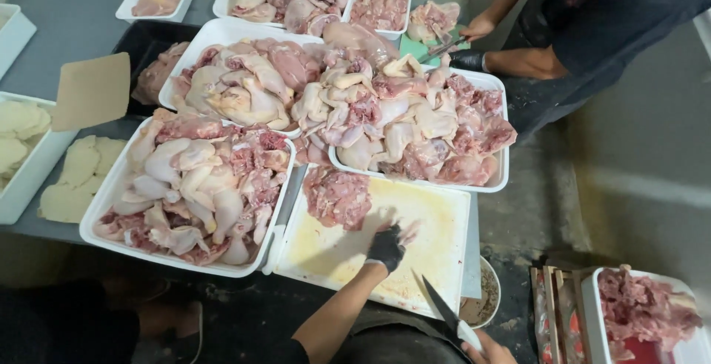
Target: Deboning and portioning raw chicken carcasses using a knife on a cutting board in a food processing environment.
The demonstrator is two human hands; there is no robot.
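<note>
The left hand [386, 248], in a black glove, lay on the stained white cutting board [437, 223] with fingers spread; a blurred pale piece at its fingertips was hard to make out; the right hand [485, 348], cut off by the bottom edge, was closed around the pale handle of a dark-bladed knife [439, 303] that pointed up over the board's near edge. A heap of pink chopped chicken meat [338, 196] sat on the board's far left corner, just beside the gloved hand. Beyond it, large white rectangular trays [104, 219] on the grey desk [70, 23] were piled with raw chicken pieces [196, 179]; a white tub at the left [33, 164] held flat pale cutlets. A round bowl [485, 301] was half hidden under the board; another person's hands [474, 31] worked at the far end, the small blade there unclear.
</note>
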